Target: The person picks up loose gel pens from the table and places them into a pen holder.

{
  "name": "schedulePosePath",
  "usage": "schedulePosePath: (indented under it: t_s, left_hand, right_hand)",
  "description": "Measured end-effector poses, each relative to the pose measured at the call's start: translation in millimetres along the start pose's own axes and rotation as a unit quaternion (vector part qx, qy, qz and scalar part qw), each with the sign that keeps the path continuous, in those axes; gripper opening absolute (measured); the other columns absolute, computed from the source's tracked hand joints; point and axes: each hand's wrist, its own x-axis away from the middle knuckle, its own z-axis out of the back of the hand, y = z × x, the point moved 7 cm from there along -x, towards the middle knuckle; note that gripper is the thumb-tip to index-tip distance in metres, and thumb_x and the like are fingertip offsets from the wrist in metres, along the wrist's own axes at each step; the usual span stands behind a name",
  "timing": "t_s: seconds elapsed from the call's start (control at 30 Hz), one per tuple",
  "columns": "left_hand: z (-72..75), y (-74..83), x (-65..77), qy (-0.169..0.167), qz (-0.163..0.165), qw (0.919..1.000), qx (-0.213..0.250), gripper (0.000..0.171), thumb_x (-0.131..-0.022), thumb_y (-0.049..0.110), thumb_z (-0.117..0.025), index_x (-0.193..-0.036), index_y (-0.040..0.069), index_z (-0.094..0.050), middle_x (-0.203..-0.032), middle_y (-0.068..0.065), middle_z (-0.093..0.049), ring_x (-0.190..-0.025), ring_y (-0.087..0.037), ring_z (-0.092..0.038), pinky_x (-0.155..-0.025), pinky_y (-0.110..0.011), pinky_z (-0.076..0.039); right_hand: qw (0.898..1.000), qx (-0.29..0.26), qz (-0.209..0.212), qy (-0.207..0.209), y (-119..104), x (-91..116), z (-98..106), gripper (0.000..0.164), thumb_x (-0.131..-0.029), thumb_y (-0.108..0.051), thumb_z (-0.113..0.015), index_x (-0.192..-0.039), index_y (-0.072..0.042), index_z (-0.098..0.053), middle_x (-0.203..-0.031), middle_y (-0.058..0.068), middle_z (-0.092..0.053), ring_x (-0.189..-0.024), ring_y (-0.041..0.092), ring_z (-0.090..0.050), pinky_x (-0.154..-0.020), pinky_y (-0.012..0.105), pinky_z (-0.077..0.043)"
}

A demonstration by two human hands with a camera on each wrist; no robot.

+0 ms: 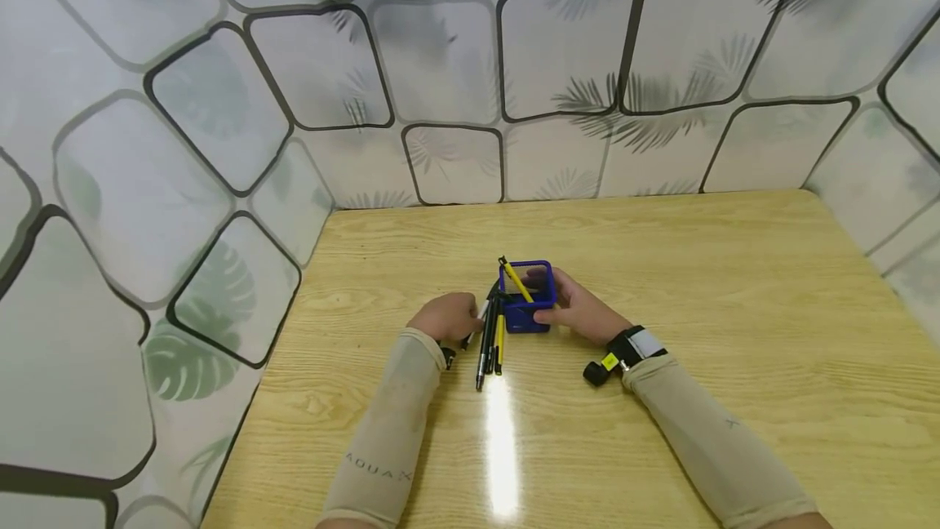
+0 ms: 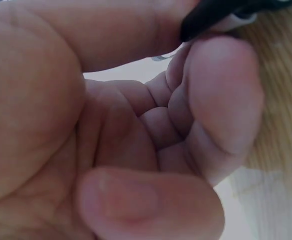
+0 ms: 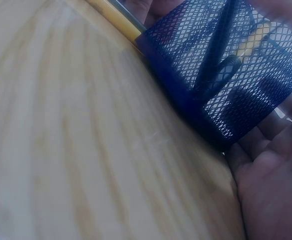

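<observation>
One pen (image 2: 213,19) lies pinched in the left grip (image 1: 446,317); the right grip (image 1: 583,310) holds a blue cup (image 1: 525,319) from the surface's (image 1: 705,292) right-edge side.

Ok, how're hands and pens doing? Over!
Left hand pinching black-and-white pen. Right hand holding blue mesh cup, yellow pen inside. Other pens between them.

Head view: bright; glare (image 1: 503,447) streaks the bench (image 1: 661,268) toward its near edge. Wrist views: dimmer, soft-focused.
</observation>
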Motion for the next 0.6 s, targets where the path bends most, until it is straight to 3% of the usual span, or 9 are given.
schedulePosePath:
  t_s: [0.2, 0.43, 0.6]
  left_hand:
    - [0.0, 0.2, 0.6, 0.001, 0.003, 1.0000, 0.003, 0.023, -0.105, 0.031, -0.061, -0.089, 0.013, -0.063, -0.085, -0.001, -0.063, -0.070, -0.016, -0.055, -0.071, -0.036, -0.047]
    - [3.4, -5.1, 1.1, -0.012, 0.004, 0.9998, 0.017, 0.027, -0.109, 0.025, -0.049, -0.100, 0.008, -0.067, -0.086, -0.005, -0.064, -0.065, -0.015, -0.057, -0.073, -0.037, -0.051]
    - [24.5, -10.8, 10.8, 0.048, -0.005, 0.9971, 0.058, 0.024, -0.113, 0.023, -0.040, -0.105, 0.006, -0.056, -0.087, -0.008, -0.064, -0.066, -0.018, -0.055, -0.061, -0.034, -0.046]
  right_hand:
    - [1.000, 0.004, 0.011, -0.003, -1.2, -0.3, 0.3, 0.080, -0.094, -0.016, -0.079, -0.159, -0.013, -0.032, -0.161, 0.016, -0.038, -0.152, 0.037, -0.030, -0.123, 0.058, -0.023]
    - [1.000, 0.009, 0.012, -0.007, -0.8, -0.7, -0.5, 0.079, -0.094, -0.017, -0.079, -0.159, -0.013, -0.033, -0.161, 0.016, -0.038, -0.151, 0.036, -0.032, -0.119, 0.056, -0.030]
    - [1.000, 0.014, 0.013, -0.006, -1.3, -0.7, -0.5, 0.079, -0.094, -0.019, -0.078, -0.158, -0.013, -0.033, -0.160, 0.016, -0.038, -0.151, 0.036, -0.032, -0.119, 0.055, -0.031]
